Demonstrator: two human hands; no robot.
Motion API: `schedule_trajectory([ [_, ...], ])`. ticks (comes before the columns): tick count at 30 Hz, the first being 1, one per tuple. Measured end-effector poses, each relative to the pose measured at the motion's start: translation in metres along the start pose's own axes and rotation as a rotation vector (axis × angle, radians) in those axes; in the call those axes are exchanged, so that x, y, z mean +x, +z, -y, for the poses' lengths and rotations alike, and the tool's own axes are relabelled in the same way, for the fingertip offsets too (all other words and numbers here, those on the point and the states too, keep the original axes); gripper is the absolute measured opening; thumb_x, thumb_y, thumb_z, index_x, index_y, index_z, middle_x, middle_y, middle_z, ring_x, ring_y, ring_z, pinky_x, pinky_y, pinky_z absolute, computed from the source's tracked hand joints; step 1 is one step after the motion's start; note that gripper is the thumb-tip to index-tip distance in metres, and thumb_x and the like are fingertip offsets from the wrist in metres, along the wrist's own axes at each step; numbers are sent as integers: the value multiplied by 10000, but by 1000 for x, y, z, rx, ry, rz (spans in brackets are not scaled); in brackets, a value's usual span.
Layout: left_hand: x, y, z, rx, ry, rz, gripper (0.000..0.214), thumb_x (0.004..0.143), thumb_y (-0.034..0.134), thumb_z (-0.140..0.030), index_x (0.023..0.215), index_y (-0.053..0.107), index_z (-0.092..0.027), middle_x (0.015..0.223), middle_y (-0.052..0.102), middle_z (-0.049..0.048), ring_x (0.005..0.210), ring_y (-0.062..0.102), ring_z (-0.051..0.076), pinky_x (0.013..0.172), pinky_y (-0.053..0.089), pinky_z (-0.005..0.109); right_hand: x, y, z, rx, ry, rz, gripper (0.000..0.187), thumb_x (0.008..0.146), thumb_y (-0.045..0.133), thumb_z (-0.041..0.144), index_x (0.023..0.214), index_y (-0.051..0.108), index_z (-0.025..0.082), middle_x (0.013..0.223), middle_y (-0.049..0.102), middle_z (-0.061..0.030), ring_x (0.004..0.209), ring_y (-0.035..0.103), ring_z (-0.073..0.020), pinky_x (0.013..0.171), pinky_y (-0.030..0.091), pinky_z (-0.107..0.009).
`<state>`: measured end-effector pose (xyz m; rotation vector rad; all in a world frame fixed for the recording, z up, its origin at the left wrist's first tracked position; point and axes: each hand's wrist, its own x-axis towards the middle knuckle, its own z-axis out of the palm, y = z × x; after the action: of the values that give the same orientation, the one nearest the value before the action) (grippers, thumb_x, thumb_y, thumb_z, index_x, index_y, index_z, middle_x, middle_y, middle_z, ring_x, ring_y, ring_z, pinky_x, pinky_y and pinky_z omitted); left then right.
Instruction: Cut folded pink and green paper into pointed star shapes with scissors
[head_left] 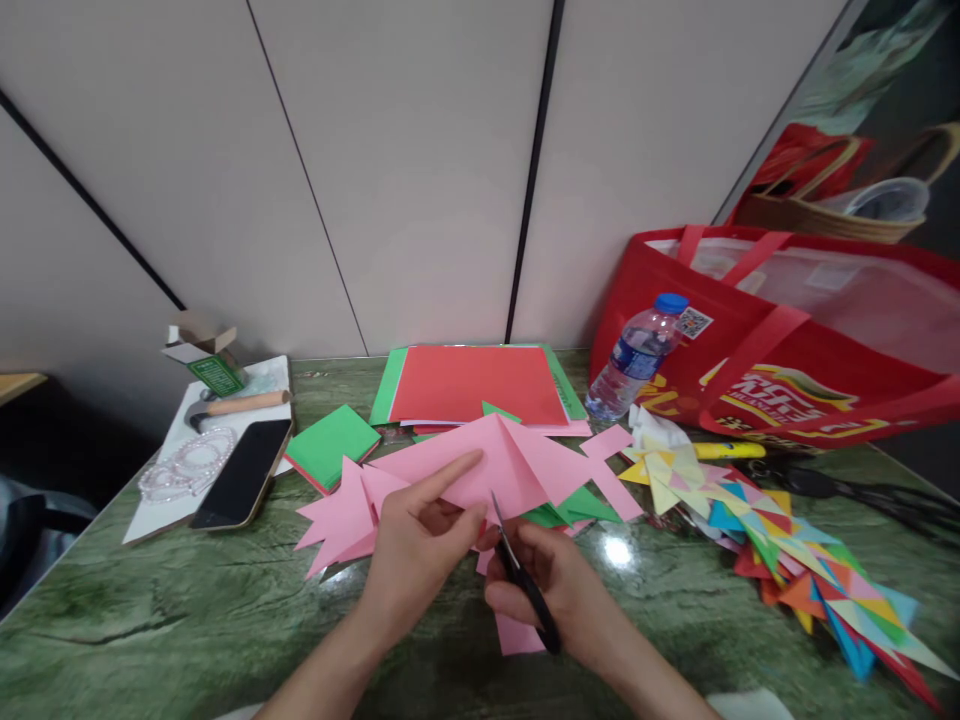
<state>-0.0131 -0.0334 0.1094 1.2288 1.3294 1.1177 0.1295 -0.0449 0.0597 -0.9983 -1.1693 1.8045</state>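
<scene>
Left hand (416, 555) pinches the pink folded paper sheet (510, 465) at its lower edge, thumb under and curled fingers behind, with the index finger stretched flat along the top of the fold. The forearm comes in from the lower edge of the view, wrist bent slightly inward. Just beside it, the right hand (559, 590) is closed round the handles of the black-handled metal scissors (521, 575), knuckles up, the blades pointing away from the body with their tip at the sheet's lower edge. How far the blades stand apart cannot be told.

The pink folded paper sheet lies low over the green marbled table (187, 610), directly ahead of both hands. It is wide, creased into a peaked triangle in the middle, with jagged pointed cuts at its left end and a strip sticking out at its right.

Behind the pink sheet lies a flat stack of red and green paper sheets (476, 385). Left of the pink sheet sit a small green square paper pad (332, 445) and, farther off, a black smartphone (241, 473). Right of the pink sheet trails a multicoloured folded-paper chain (787, 560); behind that stand a clear plastic water bottle (636, 358) and a red fabric shopping bag (787, 340).
</scene>
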Motion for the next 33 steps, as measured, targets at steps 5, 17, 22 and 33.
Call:
schedule_trajectory([
  [5,0,-1,3,24,15,-12,509,701,629,-214,1197,580,-109,482,467,-58,445,320,54,401,257,159,0,0,-1,-5,22,-2,435,507,827,326,805,562,151,606,537,49,510,465,-82,491,365,-199],
  [17,0,0,-1,22,18,-17,491,684,630,-218,1167,609,-130,448,433,-67,426,278,63,386,237,177,0,2,1,-85,42,-21,378,553,781,381,752,545,165,493,520,70,380,448,-69,374,401,-184],
  [22,0,0,0,0,22,-15,471,681,631,-205,1147,623,-139,452,448,-66,422,297,60,387,260,171,1,2,2,-77,38,-19,387,552,773,403,733,533,160,478,536,60,365,445,-67,358,408,-183],
  [33,0,1,-3,-10,1,-31,473,665,640,-206,1133,633,-140,456,464,-59,417,314,58,383,255,167,2,0,-8,-82,28,-10,395,591,739,461,742,531,161,447,526,67,331,440,-61,326,375,-165],
])
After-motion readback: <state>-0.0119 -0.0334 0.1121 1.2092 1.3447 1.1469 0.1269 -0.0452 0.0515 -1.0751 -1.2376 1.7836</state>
